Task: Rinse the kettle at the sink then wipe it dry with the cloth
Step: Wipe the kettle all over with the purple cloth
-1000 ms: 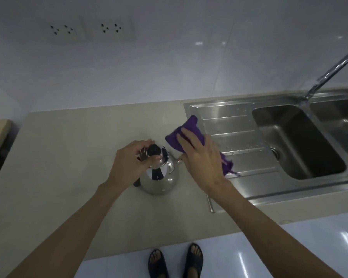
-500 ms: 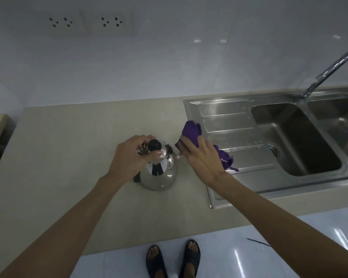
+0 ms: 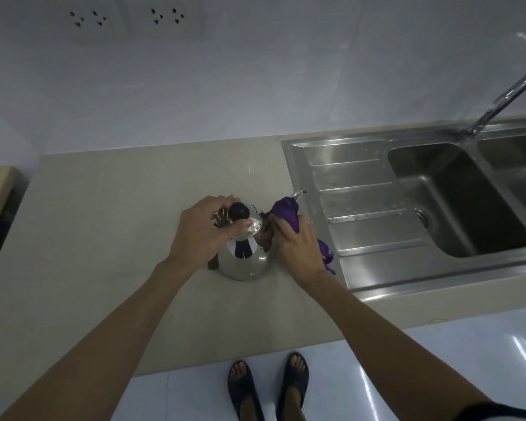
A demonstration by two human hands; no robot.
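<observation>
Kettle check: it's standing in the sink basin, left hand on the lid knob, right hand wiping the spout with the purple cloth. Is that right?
Not quite. In the head view the kettle stands on the beige countertop, left of the sink, not in the basin. The rest holds: left hand at the lid knob, right hand working the purple cloth around the spout.

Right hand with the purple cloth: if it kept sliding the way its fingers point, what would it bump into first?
Probably the kettle's spout. The right hand points up and away along the kettle, the purple cloth bunched at the spout's base. Depth is hard to judge.
</observation>
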